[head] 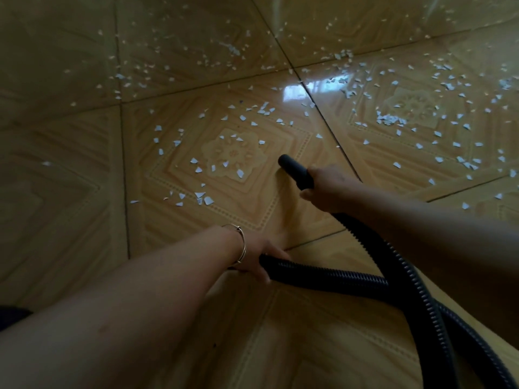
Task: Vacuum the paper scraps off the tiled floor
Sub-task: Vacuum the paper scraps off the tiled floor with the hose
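Several large glossy tan tiles with dark grout lines make up the tiled floor (70, 192), each tile printed with a diamond border and a flower motif at its middle; a bright window reflection lies on the tile joint near the top centre. Across the lower right runs a black ribbed hose (362, 279), and two stretches of it cross one another before both leave by the bottom right corner. The left hand (254, 255) is curled round the lower stretch and grips it just above the floor. The right hand (327, 189) is wrapped round the hose's other end, where the ribs give way to a smooth black nozzle (295, 169). The nozzle's round mouth points up and left toward the flower motif of the central tile; whether it touches the floor cannot be told. A thin metal bracelet (242, 242) circles the left wrist. White paper scraps (240, 173) lie scattered over the central tile to the left of and beyond the nozzle. They lie more thickly on the tile to the right and thin out across the far tiles.
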Action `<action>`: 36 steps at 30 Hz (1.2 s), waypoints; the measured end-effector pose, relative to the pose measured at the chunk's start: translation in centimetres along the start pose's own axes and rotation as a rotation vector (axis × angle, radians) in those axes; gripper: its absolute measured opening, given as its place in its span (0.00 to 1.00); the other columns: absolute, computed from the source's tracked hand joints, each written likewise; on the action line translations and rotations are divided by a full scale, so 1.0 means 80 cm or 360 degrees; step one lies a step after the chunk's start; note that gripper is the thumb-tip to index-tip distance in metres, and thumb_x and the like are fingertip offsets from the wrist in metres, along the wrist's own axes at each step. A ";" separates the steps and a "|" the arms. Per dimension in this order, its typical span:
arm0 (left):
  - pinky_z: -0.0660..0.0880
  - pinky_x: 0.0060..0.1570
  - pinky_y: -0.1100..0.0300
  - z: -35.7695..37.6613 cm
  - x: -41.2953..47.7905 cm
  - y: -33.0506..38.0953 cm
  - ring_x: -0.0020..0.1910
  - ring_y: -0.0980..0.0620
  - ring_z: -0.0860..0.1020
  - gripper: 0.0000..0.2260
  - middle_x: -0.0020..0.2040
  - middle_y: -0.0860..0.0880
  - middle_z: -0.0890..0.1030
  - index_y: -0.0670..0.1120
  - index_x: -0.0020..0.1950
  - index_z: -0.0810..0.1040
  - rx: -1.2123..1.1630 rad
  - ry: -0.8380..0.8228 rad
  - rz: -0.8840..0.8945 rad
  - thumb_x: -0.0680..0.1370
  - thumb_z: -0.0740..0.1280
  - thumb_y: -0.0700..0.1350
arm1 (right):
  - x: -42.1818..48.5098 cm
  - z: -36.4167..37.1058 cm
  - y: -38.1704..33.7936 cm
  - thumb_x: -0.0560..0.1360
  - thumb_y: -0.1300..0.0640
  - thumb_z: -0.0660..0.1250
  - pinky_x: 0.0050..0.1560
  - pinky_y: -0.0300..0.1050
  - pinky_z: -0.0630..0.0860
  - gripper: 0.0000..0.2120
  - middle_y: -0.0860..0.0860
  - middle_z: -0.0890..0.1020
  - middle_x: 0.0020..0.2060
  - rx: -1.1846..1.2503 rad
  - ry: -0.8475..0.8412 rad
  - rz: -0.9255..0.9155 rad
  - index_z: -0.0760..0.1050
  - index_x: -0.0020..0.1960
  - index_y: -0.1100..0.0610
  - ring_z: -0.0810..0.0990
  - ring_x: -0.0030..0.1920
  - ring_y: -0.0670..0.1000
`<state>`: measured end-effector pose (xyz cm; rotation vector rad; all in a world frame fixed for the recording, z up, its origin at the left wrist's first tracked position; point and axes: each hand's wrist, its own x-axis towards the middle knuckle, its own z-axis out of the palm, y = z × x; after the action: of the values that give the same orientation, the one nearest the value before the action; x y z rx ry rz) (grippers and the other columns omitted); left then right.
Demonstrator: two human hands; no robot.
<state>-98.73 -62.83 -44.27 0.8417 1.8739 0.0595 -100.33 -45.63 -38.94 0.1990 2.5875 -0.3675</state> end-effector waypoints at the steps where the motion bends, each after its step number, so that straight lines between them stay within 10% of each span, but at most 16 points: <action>1: 0.76 0.56 0.52 0.004 -0.001 -0.004 0.50 0.51 0.78 0.29 0.58 0.52 0.78 0.64 0.70 0.65 0.0048 -0.0016 0.0008 0.72 0.72 0.50 | -0.002 0.004 -0.009 0.78 0.51 0.64 0.41 0.43 0.69 0.17 0.52 0.72 0.44 -0.0024 -0.0033 -0.0049 0.70 0.64 0.57 0.73 0.43 0.52; 5: 0.68 0.65 0.50 0.006 -0.009 -0.014 0.65 0.49 0.70 0.31 0.67 0.51 0.72 0.59 0.72 0.64 0.0111 -0.0028 -0.0022 0.72 0.72 0.46 | -0.010 0.024 -0.047 0.78 0.51 0.64 0.40 0.44 0.72 0.19 0.49 0.69 0.38 -0.0115 -0.0162 -0.0279 0.67 0.66 0.54 0.75 0.42 0.51; 18: 0.73 0.57 0.50 -0.010 -0.033 -0.045 0.59 0.46 0.74 0.33 0.61 0.50 0.74 0.60 0.71 0.64 0.0203 0.0384 -0.0068 0.72 0.63 0.31 | -0.006 0.028 -0.061 0.78 0.50 0.64 0.45 0.47 0.77 0.20 0.52 0.72 0.43 -0.0090 -0.0136 -0.0294 0.67 0.68 0.53 0.76 0.43 0.52; 36: 0.64 0.56 0.54 0.008 -0.056 -0.062 0.63 0.48 0.70 0.17 0.63 0.51 0.73 0.55 0.65 0.69 0.0454 0.0472 -0.0232 0.78 0.58 0.41 | -0.008 0.034 -0.122 0.78 0.52 0.63 0.40 0.43 0.72 0.19 0.48 0.72 0.40 -0.0278 -0.0294 -0.0585 0.68 0.67 0.52 0.75 0.42 0.50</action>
<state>-99.81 -69.32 -42.97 0.9239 2.2542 -0.1869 -100.52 -55.79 -38.69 -0.3599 2.4487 -0.2712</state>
